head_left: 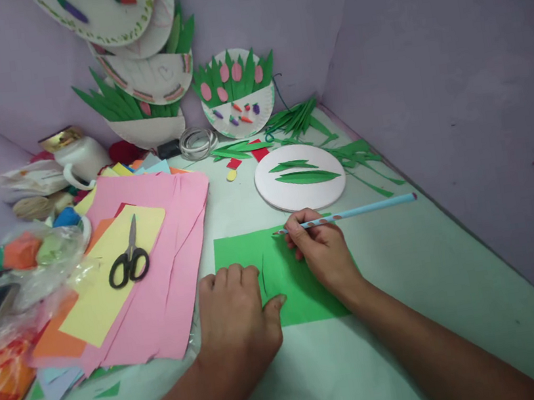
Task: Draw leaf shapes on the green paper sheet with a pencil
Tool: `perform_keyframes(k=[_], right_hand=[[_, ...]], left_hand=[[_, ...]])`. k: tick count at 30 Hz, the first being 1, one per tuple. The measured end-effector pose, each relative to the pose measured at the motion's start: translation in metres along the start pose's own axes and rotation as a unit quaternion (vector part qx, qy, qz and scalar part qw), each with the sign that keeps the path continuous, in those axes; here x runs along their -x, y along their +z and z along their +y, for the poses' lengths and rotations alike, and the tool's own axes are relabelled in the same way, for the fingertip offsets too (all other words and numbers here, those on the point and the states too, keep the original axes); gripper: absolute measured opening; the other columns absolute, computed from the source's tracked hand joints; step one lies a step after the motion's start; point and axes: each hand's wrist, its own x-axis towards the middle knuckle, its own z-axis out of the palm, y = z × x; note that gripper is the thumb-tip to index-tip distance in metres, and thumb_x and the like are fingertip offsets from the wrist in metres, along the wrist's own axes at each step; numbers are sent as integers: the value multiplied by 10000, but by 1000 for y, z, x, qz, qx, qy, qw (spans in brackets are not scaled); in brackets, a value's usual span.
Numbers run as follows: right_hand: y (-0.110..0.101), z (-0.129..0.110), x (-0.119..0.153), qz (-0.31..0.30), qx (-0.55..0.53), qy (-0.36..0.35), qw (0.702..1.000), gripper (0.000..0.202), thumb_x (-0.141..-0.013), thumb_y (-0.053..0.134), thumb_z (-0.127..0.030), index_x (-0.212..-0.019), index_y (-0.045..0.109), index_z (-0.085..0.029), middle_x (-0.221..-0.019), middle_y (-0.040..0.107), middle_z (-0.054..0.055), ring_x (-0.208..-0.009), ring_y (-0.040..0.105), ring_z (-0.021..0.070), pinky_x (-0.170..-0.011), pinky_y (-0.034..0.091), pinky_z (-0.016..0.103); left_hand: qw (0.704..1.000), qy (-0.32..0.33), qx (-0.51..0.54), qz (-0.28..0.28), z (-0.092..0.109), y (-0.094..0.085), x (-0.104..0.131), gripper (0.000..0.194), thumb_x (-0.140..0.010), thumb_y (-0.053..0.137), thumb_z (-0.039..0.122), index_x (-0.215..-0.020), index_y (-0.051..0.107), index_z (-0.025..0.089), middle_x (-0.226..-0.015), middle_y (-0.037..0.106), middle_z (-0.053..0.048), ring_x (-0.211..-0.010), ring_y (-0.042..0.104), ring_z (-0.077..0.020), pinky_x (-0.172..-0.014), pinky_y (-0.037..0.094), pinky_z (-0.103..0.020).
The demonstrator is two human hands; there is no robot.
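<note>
A sheet of green paper lies flat on the table with a thin curved pencil line drawn on it. My left hand presses down on the sheet's left part, its thumb apart from the bent fingers. Between the fingers of my right hand is a light blue pencil. Its tip is at the paper's upper edge, right of the drawn line. Just beyond the sheet, a white oval disc carries green paper leaves.
Black-handled scissors rest on yellow paper and pink sheets at left. Decorated paper plates lean on the back wall. Green paper strips, a white mug and a roll of tape stand behind.
</note>
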Motion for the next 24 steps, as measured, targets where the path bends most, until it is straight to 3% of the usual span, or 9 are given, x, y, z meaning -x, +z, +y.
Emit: perform_keyframes(k=[4,9,16,20,24], right_hand=[[-1,-1,0,-4,19,-11,1000,220,-881,493,-398,-759,532,-220,-627,564,-30,-555,507,125,-500,381,233],[-1,-2,-1,1,30,-17,999,210,-873,487,-393,-753,526,-225,-619,564,-33,-539,504,124,-511,379,240],[-1,-2,-1,3,23,-22,999,204,-872,484,-388,-756,533,-228,-630,562,-32,-554,509,127,-525,388,242],[0,0,-1,0,14,-16,1000,218,-869,495,-404,-746,528,-227,-608,553,-35,-553,500,129,-521,383,241],[1,1,-2,1,6,-17,1000,231,-870,490,-413,-741,523,-224,-597,546,-33,-545,497,130,-510,380,240]], left_hand=[[999,-23,40,-8,7,1,1,124,-826,571,276,-819,650,180,-785,658,-62,-782,605,-270,-736,387,-425],[996,-42,75,24,6,5,1,188,-824,525,194,-667,629,193,-696,655,-26,-713,608,-215,-702,383,-369],[999,-36,13,32,13,2,1,239,-827,592,379,-758,651,159,-750,669,-83,-773,615,-292,-770,363,-451],[998,-46,42,20,18,3,-1,197,-814,607,277,-644,615,178,-670,653,-47,-683,608,-243,-676,348,-374],[995,-57,68,36,12,0,-1,277,-843,554,255,-578,607,196,-591,631,-8,-580,572,-174,-564,289,-293]])
